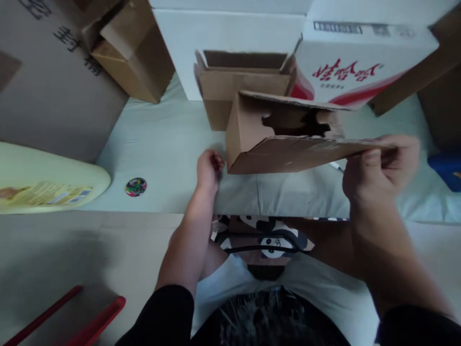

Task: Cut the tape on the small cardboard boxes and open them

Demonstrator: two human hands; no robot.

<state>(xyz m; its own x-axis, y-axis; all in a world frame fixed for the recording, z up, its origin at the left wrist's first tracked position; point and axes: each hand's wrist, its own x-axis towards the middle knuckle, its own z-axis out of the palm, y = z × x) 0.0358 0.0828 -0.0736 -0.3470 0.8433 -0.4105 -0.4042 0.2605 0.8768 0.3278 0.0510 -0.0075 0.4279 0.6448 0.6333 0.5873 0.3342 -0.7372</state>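
A brown cardboard box [273,156] lies on its side over the pale green cloth, with torn, ragged flaps around its dark opening. My right hand [382,168] pinches the far right end of its long front flap between thumb and fingers. Just beside the box's left end is my left hand [210,168], its fingers curled inward. Whether it touches the box or has anything inside the curl, I cannot make out. Close behind stands a second, smaller open cardboard box [219,110]. Part of a white pen-like stick [336,166] shows under the flap near my right hand.
White cartons, one with red lettering [347,72], line the back of the cloth-covered surface [169,144]. On the left are a yellow-green bottle [54,178], a round colourful disc [136,187] and another cardboard box [140,57]. A blue object [446,168] sits at the right edge.
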